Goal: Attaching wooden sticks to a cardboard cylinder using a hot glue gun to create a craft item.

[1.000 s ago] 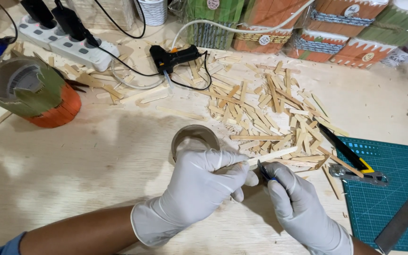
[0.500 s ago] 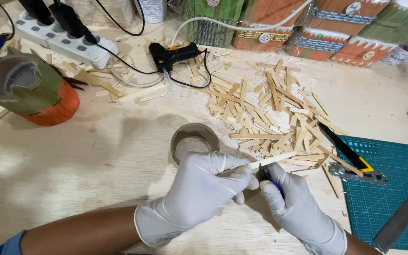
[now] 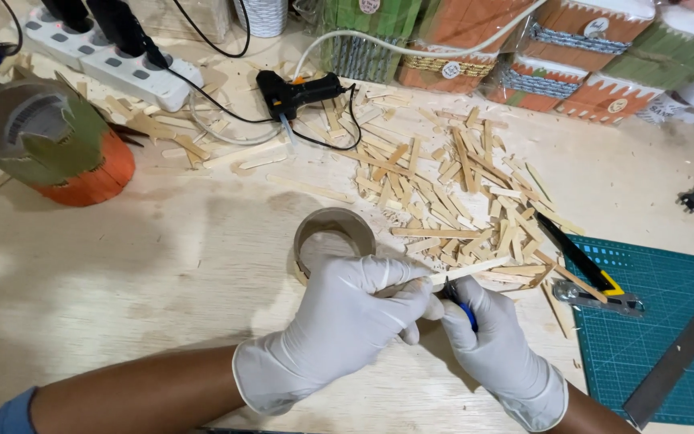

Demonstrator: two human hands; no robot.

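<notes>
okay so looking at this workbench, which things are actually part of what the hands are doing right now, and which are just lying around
In hand:
left hand holding a wooden stick
right hand gripping a blue-handled tool, its tip hidden
cardboard ring just behind the hands
pile of sticks

Lying about:
glue gun
power strip
utility knife
cutting mat
metal ruler
orange and green holder

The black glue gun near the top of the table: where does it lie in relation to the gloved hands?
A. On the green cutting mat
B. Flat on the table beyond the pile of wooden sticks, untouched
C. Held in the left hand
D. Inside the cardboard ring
B. The glue gun lies flat on the table at the far edge of the wooden sticks, well apart from the left hand and the right hand.
</notes>
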